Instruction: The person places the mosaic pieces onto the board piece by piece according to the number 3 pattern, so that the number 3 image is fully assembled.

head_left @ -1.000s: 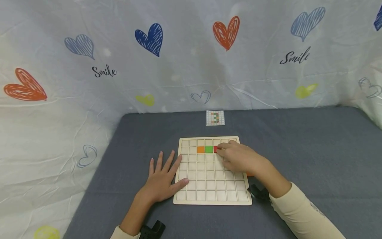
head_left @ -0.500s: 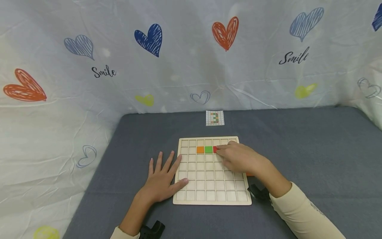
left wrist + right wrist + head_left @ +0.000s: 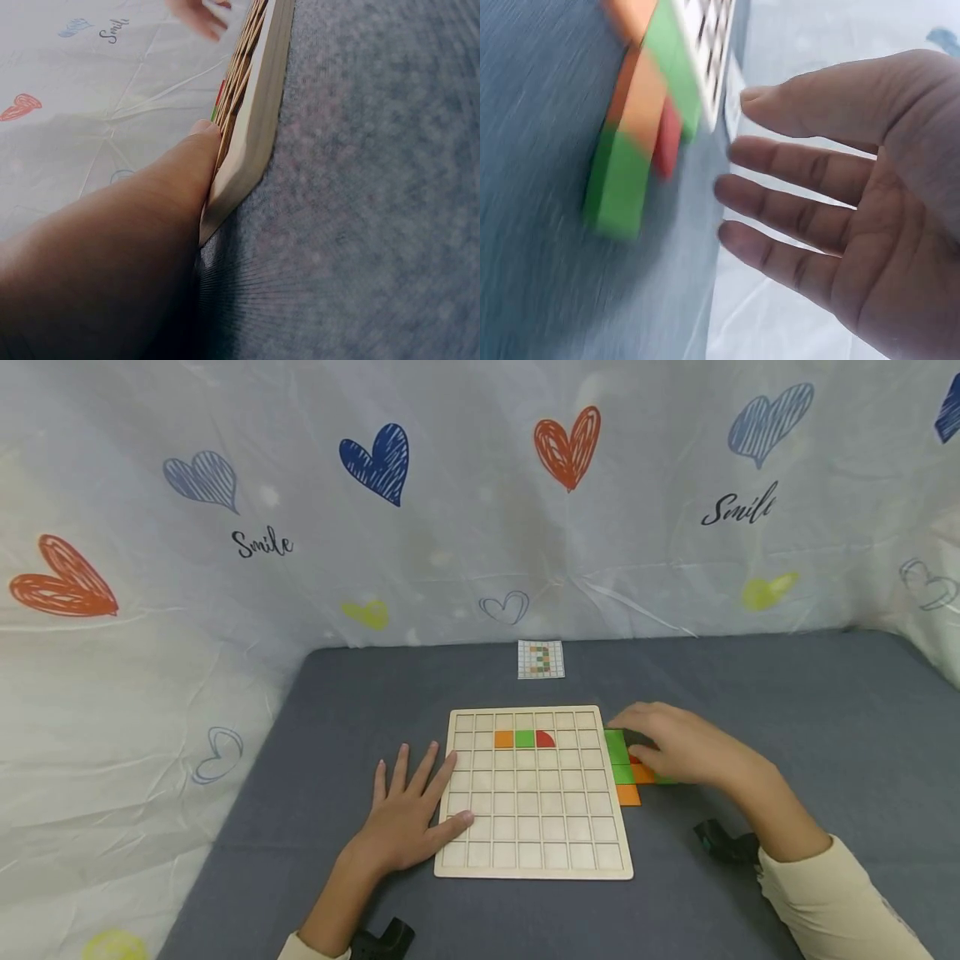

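A wooden grid board (image 3: 534, 875) lies on the table, with an orange square tile (image 3: 504, 739), a green square tile (image 3: 524, 739) and a red quarter-round tile (image 3: 544, 740) side by side in its second row. My left hand (image 3: 405, 822) rests at the board's left edge, fingers spread, thumb on the frame. Just right of the board, my right hand (image 3: 678, 743) hovers over loose blocks, among them a green block (image 3: 622, 184), an orange block (image 3: 637, 94) and a red block (image 3: 667, 139). Its fingers are apart and hold nothing in the right wrist view.
A small printed card (image 3: 541, 660) with a coloured grid pattern lies behind the board. Behind the grey-covered table (image 3: 375, 693) hangs a white sheet (image 3: 465, 485) with hearts printed on it. Each wrist carries a dark device.
My right hand has left the red tile on the board and moved right, over the loose blocks, uncovering the tile's rounded shape. The left hand has stayed in place.
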Motion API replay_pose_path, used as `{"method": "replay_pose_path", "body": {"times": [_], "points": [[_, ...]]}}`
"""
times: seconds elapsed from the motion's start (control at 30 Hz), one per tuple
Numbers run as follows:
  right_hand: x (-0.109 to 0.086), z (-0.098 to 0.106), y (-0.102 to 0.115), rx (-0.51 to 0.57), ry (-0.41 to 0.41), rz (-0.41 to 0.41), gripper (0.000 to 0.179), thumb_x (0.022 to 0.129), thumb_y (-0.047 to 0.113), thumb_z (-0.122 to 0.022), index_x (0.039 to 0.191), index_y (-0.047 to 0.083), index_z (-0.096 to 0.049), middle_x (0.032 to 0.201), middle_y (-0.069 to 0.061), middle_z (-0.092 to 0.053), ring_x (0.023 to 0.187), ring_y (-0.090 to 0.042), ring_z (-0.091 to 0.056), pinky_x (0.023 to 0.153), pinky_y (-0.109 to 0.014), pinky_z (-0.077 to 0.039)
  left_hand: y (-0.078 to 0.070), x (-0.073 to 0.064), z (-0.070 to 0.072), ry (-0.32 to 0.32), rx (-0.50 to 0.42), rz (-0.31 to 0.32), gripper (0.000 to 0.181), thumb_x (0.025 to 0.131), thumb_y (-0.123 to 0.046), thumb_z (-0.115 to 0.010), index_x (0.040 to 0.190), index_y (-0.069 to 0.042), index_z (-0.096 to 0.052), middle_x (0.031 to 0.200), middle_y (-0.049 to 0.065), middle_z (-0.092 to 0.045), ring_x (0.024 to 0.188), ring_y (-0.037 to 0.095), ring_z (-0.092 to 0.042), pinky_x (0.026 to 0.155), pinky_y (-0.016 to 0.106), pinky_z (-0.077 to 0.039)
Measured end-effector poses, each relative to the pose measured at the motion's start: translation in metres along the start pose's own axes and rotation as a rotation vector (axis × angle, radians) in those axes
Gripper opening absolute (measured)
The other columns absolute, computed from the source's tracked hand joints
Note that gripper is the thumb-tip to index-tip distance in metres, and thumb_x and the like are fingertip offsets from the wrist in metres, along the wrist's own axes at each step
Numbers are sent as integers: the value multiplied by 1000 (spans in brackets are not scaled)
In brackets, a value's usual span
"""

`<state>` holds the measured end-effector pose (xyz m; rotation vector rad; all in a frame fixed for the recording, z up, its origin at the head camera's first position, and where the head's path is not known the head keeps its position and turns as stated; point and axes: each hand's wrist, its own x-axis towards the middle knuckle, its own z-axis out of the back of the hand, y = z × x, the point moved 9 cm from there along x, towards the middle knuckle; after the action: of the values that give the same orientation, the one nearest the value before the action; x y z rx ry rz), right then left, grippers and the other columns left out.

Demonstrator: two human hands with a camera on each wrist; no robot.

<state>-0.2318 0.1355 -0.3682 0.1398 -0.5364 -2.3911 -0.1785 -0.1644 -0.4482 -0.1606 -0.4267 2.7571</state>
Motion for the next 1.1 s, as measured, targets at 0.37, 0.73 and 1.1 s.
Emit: {"method": "replay_pose_path", "body": {"times": [0.37,0.73,1.1], "points": [[-24,-8,-24,9,63,-59,37,81,8,-83,115,8,-69,109,1,-63,100,-23,-59,85,-46,-51,1,1,0,4,15,5,87,94,-78,-34,163,-29,-11,168,4,-2,150,39,13,112,66,12],[-29,-14,-36,26,87,-99,24,78,4,-83,95,13,-68,88,7,-55,77,-13,-49,68,-35,-46,3,2,-3,9,21,8,88,93,-79,-34,163,-31,-10,168,3,-1,150,38,13,112,65,12],[-27,-8,-29,46,50,-76,25,79,-1,-71,101,11,-70,87,6,-52,75,-12,-47,64,-29,-42,1,0,-1,6,8,9,88,94,-78,-35,163,-30,-12,168,3,-2,150,38,13,112,65,12]]}}
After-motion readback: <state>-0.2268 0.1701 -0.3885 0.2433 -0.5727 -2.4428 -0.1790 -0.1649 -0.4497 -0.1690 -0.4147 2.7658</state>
